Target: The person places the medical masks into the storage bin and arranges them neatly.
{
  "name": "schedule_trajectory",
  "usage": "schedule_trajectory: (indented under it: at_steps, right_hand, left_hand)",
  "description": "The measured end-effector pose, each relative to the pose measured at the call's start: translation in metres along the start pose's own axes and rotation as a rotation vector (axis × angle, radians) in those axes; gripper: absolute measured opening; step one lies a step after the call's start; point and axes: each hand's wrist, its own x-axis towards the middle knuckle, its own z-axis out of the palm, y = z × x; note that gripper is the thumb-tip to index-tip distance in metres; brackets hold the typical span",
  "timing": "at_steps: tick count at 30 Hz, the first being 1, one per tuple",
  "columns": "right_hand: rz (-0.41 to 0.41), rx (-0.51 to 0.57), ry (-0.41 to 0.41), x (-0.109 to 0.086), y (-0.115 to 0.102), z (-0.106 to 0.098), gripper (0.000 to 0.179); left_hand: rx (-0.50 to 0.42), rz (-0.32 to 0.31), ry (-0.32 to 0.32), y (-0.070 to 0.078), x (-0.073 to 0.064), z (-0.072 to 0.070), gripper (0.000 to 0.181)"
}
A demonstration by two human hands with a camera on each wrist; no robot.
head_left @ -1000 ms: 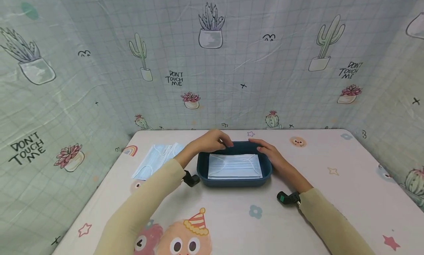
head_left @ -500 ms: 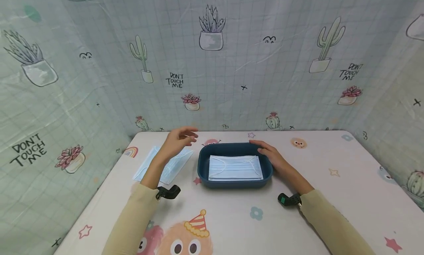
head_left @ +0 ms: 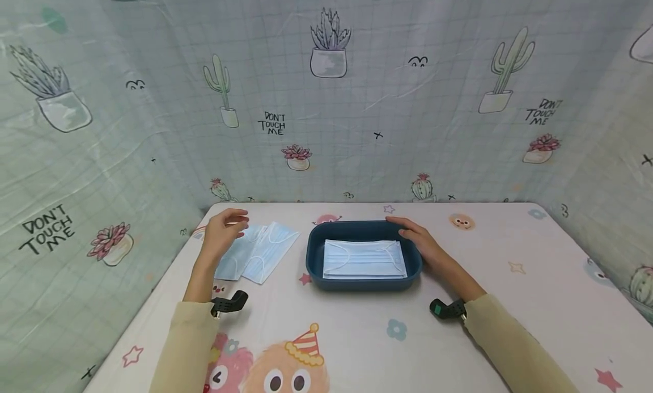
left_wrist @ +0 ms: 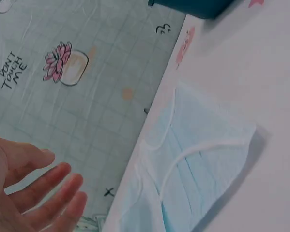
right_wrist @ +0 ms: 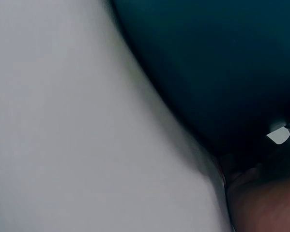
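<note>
On the left of the table lie two light-blue face masks, the left mask point(head_left: 236, 265) partly under the right mask point(head_left: 272, 251). My left hand point(head_left: 220, 235) hovers over the far left part of them, fingers loosely bent, holding nothing; in the left wrist view that hand point(left_wrist: 36, 193) appears beside a mask point(left_wrist: 203, 150). A dark blue storage box point(head_left: 364, 285) stands mid-table with a stack of face masks point(head_left: 364, 260) lying flat inside. My right hand point(head_left: 420, 240) holds the box's right back corner, thumb at the inner side of the rim. Its fingertips are dark and partly hidden in the right wrist view.
The table point(head_left: 352, 342) has a printed white cover. A patterned curtain point(head_left: 326, 126) hangs behind it and along both sides. Both wrists wear a black camera, such as the left wrist camera point(head_left: 229, 302).
My left hand has moved from over the box leftward to above the loose masks. The right hand stays at the box, which has not moved.
</note>
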Motion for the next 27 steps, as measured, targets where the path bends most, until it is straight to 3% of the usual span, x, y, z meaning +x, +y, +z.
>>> schedule_trajectory:
  at_steps: [6,10,14,19,24,27]
  right_hand:
    - [-0.003,0.002,-0.003,0.0,0.0,0.002,0.047]
    - [-0.008,0.003,0.006,0.001,0.001,0.002,0.047]
    - [-0.02,0.006,0.012,0.0,0.001,0.001,0.046]
    - [0.0,0.013,0.004,-0.001,0.001,0.001,0.047]
    - [0.032,0.022,0.007,-0.001,-0.001,0.002,0.047]
    - [0.029,0.013,0.009,-0.001,-0.002,0.002,0.047]
  left_hand:
    - [0.236,-0.062,0.089,-0.033,0.0,-0.015,0.035]
    - [0.319,-0.134,0.072,-0.048,0.001,-0.019,0.04]
    - [0.376,-0.179,0.045,-0.053,0.002,-0.016,0.044]
    - [0.412,-0.216,0.023,-0.053,-0.001,-0.014,0.046]
    - [0.36,-0.283,0.017,-0.053,-0.003,-0.015,0.047]
    - [0.344,-0.281,0.02,-0.054,-0.002,-0.017,0.046]
